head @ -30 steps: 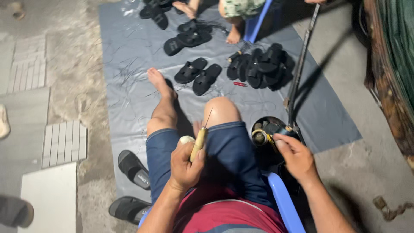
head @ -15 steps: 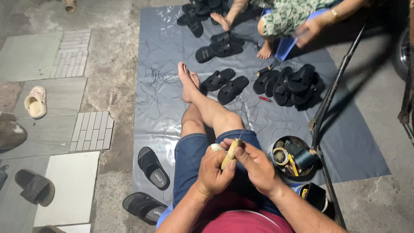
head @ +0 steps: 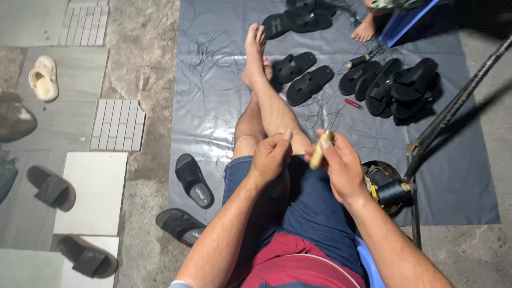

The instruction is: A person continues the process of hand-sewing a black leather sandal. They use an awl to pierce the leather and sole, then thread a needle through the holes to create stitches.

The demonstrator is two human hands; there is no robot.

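- While seated over a grey plastic floor sheet (head: 213,106), the person grasps a pale yellowish wooden tool handle (head: 320,150) in the right hand (head: 341,168), above the lap.
- Curled into a loose fist, the left hand (head: 271,156) sits just beside that handle; whether it pinches anything cannot be told.
- Black slip-on sandals (head: 392,85) lie clustered on the sheet beyond the outstretched bare foot (head: 255,53).
- Near the right wrist stands a dark thread spool (head: 393,191).
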